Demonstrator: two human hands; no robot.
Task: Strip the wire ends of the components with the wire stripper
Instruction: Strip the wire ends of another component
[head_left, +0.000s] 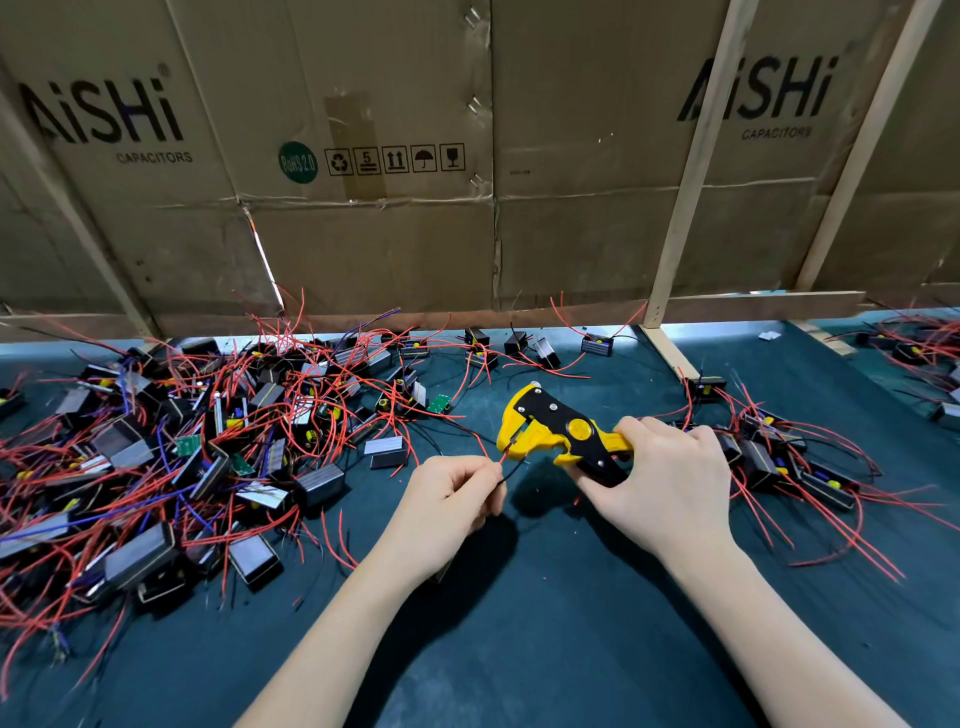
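Wire stripper (563, 434): yellow body with black plates and a round yellow pivot, just right of frame centre, head pointing left, held above the mat.
Right hand (670, 480): fingers wrapped round the stripper's handles, thumb along the top; how hard the handles are squeezed I cannot tell.
Left hand (457, 491): at centre, thumb and fingers pinching a red wire (503, 457) together with a thin black one.
Wire end: the red tip sits in the stripper's jaws on the left side of the head; whether the insulation is cut is too small to judge.
Component in the left hand: mostly hidden under the palm, possibly a small dark edge showing below the wrist.
Left pile (171, 457): black box-shaped components with grey tops, red, blue and black leads tangled, filling the left of the frame.
Right pile (784, 462): a smaller heap of the same boxes with red leads, just beyond the right hand.
Mat (545, 623): dark teal cloth.
Cardboard wall (363, 234): flattened cartons printed "AiSHi CAPACITORS" across the top of the frame, braced by pale wooden strips (693, 171).
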